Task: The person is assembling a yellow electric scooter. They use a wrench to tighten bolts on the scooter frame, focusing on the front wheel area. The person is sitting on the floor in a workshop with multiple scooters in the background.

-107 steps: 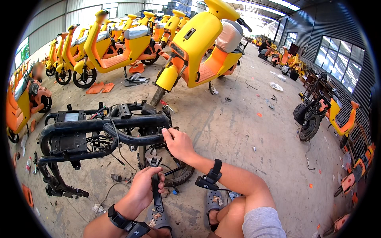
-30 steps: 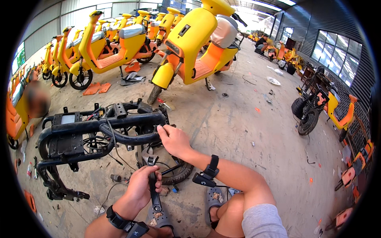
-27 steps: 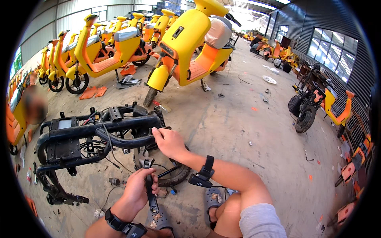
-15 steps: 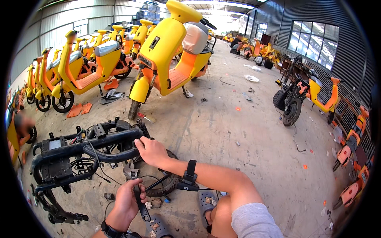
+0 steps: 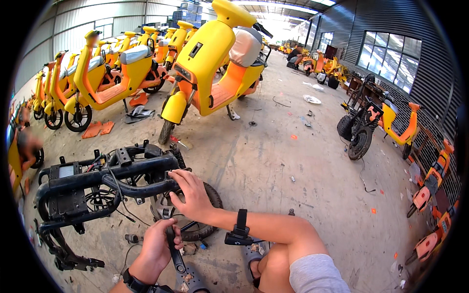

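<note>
Low in the frame's centre-left, the left hand [image 5: 157, 245] grips a black wrench [image 5: 175, 249] upright. Just above, the right hand [image 5: 193, 197] closes its fingers on the black scooter frame [image 5: 105, 183] lying stripped on the concrete floor [image 5: 293, 161]. A yellow scooter [image 5: 215, 68] stands behind.

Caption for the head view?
Right hand on a black scooter frame, left hand gripping a wrench.

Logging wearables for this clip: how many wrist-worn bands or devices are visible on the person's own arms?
2. One black band with a small device on the right wrist, behind the right hand on the black frame; one dark band on the left wrist, partly cut off.
</note>
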{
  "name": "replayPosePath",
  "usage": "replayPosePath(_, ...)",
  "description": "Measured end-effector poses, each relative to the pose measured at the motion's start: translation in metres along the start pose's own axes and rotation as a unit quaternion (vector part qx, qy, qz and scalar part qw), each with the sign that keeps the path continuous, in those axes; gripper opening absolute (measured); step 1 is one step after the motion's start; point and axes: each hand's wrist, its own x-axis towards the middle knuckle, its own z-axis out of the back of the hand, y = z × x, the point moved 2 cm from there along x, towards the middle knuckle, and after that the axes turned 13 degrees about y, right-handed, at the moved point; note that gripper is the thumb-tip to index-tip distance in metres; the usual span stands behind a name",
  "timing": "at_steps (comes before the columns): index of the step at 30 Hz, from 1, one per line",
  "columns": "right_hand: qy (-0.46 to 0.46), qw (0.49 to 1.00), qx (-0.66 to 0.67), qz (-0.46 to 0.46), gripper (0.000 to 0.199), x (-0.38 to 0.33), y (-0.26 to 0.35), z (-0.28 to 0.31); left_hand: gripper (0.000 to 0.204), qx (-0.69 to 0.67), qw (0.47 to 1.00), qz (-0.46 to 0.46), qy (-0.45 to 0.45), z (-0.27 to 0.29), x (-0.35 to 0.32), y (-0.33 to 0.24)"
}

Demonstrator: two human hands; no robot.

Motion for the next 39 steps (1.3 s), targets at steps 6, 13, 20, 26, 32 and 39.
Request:
replayPosePath(6,0.046,0.999,-0.02,0.017,0.064,-0.005,-0.003,-0.004,0.014,-0.036,0.999,-0.015,-0.002,0.008,0.001,-0.001)
replayPosePath(13,0.054,0.995,-0.078,0.029,0.07,-0.007,-0.001,0.001,0.014,-0.041,0.999,-0.012,-0.003,0.004,0.002,0.001)
replayPosePath(20,0.088,0.984,-0.143,0.061,0.072,-0.01,-0.004,0.002,0.017,-0.022,1.0,-0.018,0.002,0.004,0.003,0.0)
replayPosePath(26,0.089,0.98,-0.168,0.055,0.074,-0.013,-0.005,0.0,0.017,-0.016,1.0,-0.014,-0.003,0.003,0.003,0.0)
replayPosePath(32,0.096,0.979,-0.173,0.05,0.078,-0.016,-0.006,-0.004,0.018,-0.019,1.0,-0.018,0.0,0.004,0.001,-0.001)
replayPosePath(39,0.066,0.986,-0.147,0.05,0.077,-0.017,-0.003,-0.007,0.018,-0.023,1.0,-0.018,-0.012,0.005,-0.001,-0.003)
